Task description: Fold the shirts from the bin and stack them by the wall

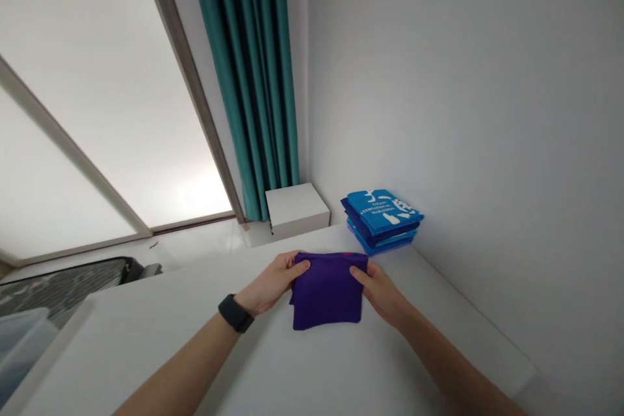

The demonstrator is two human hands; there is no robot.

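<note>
A folded piece of purple cloth (328, 292) hangs between my two hands over the white table. My left hand (273, 281), with a dark band on the wrist, pinches its upper left corner, thumb on the near face. The upper right corner is gripped by my right hand (383, 289) in the same way. Both hands' other fingers are partly hidden behind the cloth. A small red mark shows along its top edge. Beyond my right hand sits a stack of folded blue and purple cloths (385, 214), the top one bright blue with white printing.
The white table (195, 338) meets a plain wall (463, 110) on the right. A white box (297, 211) stands past the far edge, below a teal curtain (248, 78). At lower left are a translucent plastic bin (24, 338) and a dark patterned surface (63, 286).
</note>
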